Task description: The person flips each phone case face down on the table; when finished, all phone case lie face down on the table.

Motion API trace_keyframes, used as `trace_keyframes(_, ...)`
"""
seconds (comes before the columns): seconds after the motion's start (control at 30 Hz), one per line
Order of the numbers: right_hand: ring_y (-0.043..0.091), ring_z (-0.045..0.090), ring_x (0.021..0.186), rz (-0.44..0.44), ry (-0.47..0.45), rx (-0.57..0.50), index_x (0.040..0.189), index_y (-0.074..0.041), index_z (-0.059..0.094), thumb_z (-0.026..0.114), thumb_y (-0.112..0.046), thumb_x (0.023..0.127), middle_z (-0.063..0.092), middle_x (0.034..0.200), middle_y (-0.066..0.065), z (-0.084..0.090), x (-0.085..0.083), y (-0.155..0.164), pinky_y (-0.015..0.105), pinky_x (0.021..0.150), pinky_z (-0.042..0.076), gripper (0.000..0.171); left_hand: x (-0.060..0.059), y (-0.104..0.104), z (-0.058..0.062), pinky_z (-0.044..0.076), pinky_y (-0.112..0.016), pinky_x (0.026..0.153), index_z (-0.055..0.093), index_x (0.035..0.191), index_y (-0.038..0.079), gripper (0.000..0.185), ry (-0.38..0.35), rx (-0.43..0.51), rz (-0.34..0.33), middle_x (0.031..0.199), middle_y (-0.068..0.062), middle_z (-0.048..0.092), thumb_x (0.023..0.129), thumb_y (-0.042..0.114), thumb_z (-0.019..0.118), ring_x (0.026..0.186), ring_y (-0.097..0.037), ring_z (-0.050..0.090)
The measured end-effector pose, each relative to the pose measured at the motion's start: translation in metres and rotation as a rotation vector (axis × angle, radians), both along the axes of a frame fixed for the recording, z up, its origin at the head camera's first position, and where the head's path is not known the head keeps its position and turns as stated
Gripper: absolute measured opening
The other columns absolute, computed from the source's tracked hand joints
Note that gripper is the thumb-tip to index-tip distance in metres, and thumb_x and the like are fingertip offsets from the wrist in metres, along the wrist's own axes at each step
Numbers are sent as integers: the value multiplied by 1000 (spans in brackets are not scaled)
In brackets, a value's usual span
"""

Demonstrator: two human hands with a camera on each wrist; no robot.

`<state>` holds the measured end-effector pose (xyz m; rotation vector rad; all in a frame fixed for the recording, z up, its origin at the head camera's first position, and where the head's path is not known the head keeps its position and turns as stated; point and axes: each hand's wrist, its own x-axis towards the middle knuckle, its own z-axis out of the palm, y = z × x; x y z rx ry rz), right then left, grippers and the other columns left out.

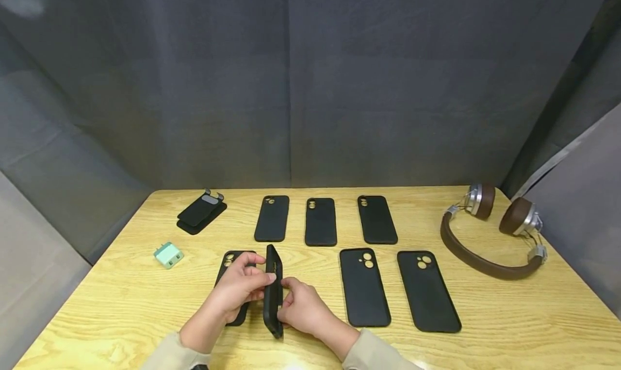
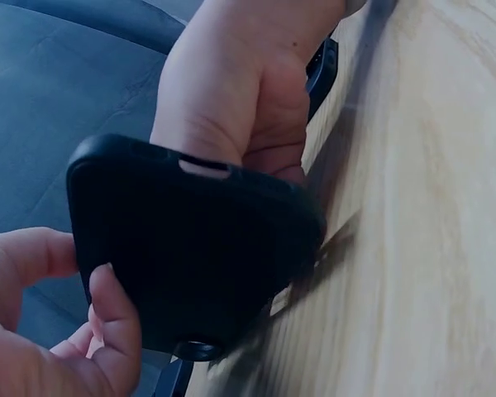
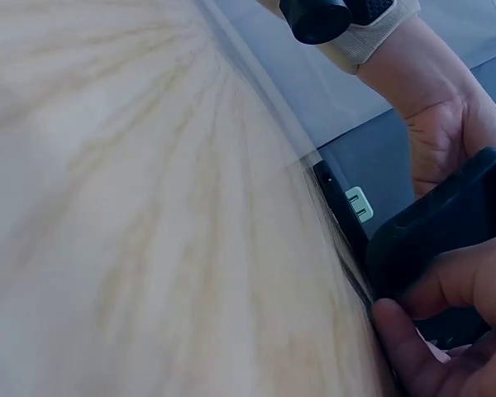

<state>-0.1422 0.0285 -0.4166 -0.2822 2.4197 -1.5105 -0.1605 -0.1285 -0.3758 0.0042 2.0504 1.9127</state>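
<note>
A black phone case stands on its long edge on the wooden table, near the front. My left hand grips it from the left, thumb on its upper edge, and my right hand pinches it from the right. In the left wrist view the case shows its smooth back, with the left hand behind it and right-hand fingers curled over its lower edge. In the right wrist view right-hand fingers wrap the case. Another black case lies flat, partly hidden under my left hand.
Three black cases lie in a back row and two more at front right. A stack of dark flat items sits at back left, a mint green charger nearer. Brown headphones lie at the right.
</note>
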Motion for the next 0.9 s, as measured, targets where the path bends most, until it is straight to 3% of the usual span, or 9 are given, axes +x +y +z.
trace_keyframes(0.23, 13, 51, 51, 10, 19, 40, 122, 11, 48, 64, 6, 67, 55, 62, 2, 2, -1, -1, 23, 45, 37, 57, 0, 4, 1, 45, -22, 55, 38, 114, -2, 42, 4, -12, -12, 67, 2, 52, 81, 3, 64, 53, -8, 48)
trace_keyframes(0.37, 14, 54, 52, 2, -18, 7, 122, 11, 48, 62, 6, 68, 56, 63, 3, 3, 0, 0, 24, 46, 39, 56, 0, 7, 0, 45, -21, 54, 38, 114, -2, 42, 6, -11, -16, 68, 1, 53, 81, 3, 64, 52, -7, 48)
trace_keyframes(0.63, 16, 62, 60, -17, -185, -221, 124, 10, 48, 59, -1, 81, 60, 74, 9, 18, 4, 15, 31, 57, 54, 46, -1, 8, -3, 45, -22, 54, 38, 113, -1, 40, 8, -18, -24, 67, 1, 53, 82, 3, 64, 52, -7, 49)
trace_keyframes(0.77, 13, 61, 61, -5, -250, -326, 122, 9, 49, 59, -4, 85, 57, 74, 8, 30, 9, 21, 30, 60, 55, 41, -1, 8, -3, 45, -23, 54, 38, 113, -1, 41, 8, -22, -25, 67, 1, 53, 82, 4, 64, 52, -8, 49)
trace_keyframes(0.9, 11, 59, 60, 38, -282, -361, 120, 7, 50, 58, -7, 87, 56, 71, 4, 36, 15, 22, 29, 61, 55, 37, -1, 8, -3, 46, -23, 54, 38, 115, 0, 41, 6, -21, -22, 66, 1, 53, 83, 4, 64, 51, -8, 49)
